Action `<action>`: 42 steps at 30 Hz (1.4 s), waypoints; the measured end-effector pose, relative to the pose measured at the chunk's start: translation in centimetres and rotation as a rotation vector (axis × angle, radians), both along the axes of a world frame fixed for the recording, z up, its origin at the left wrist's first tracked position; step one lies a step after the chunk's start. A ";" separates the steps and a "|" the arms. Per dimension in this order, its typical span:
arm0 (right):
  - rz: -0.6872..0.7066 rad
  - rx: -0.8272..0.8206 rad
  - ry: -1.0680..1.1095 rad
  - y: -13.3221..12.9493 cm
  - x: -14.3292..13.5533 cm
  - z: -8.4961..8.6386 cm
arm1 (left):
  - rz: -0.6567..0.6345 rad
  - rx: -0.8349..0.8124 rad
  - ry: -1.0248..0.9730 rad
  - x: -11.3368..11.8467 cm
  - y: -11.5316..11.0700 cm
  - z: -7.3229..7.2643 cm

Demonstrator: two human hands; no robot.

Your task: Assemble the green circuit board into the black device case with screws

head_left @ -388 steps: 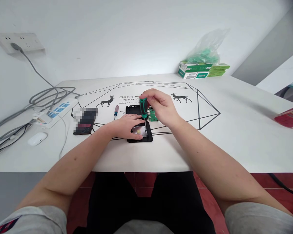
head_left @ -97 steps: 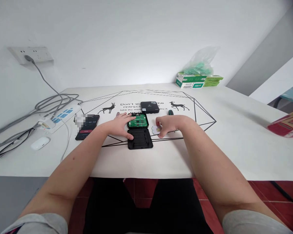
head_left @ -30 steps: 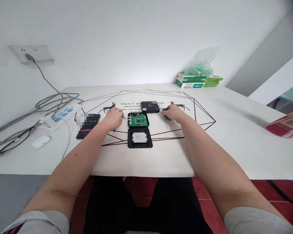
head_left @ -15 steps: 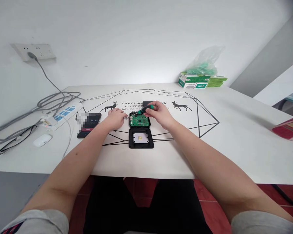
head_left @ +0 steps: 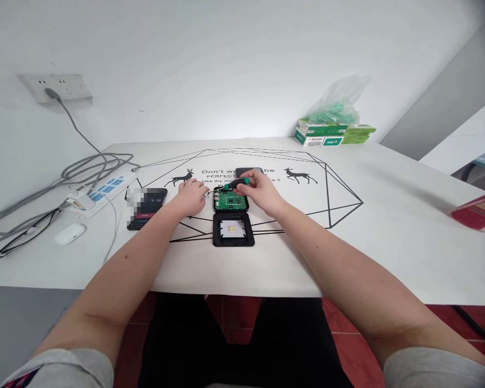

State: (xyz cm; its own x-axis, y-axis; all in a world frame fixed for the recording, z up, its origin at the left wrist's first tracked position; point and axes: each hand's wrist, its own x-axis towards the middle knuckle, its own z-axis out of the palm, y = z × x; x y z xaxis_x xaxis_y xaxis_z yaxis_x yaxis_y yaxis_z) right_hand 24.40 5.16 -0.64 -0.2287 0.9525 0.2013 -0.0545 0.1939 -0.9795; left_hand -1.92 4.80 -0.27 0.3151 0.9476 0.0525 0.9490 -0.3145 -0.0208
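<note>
My right hand (head_left: 259, 193) grips a black and green screwdriver (head_left: 241, 183), its shaft pointing left across the far edge of a green circuit board (head_left: 231, 201). That board sits in a black case on the table. Left of it, my left hand (head_left: 191, 197) rests on the table, fingers loosely stretched. The screwdriver's tip ends close to those fingertips, beside some tiny metal pieces (head_left: 207, 196) that look like screws. Directly below the board lies a black square cover (head_left: 216, 230) with a pale pad inside. A dark flat object (head_left: 244, 171) is partly hidden behind my right hand.
A phone (head_left: 147, 207) lies left of my left hand. Farther left are a power strip (head_left: 107, 188), cables, glasses (head_left: 28, 231) and a white earbud case (head_left: 70, 233). Green and white boxes (head_left: 323, 134) stand at the back right, with a red box (head_left: 479, 210) at the right edge.
My right hand has shifted slightly left with the screwdriver. Its tip has moved from over the board toward my left fingertips. My left hand has barely moved.
</note>
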 end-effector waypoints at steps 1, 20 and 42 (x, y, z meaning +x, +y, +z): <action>-0.007 -0.001 0.014 -0.1 0.1 0.2 | -0.002 0.002 -0.009 0.0 0.0 0.0; -0.104 -0.075 0.160 -0.5 0.5 1.8 | 0.016 0.171 -0.241 0.6 0.4 0.7; -0.113 0.181 -0.021 -0.6 1.2 2.2 | -0.204 0.168 -0.077 1.4 -1.5 1.9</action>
State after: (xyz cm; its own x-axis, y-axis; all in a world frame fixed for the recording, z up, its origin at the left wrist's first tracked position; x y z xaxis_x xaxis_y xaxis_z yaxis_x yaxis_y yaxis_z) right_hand 25.64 4.51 1.58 -0.1282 0.9210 0.3679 -0.0024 0.3706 -0.9288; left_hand -0.47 3.33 1.66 0.4878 0.8409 0.2345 0.8671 -0.4977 -0.0191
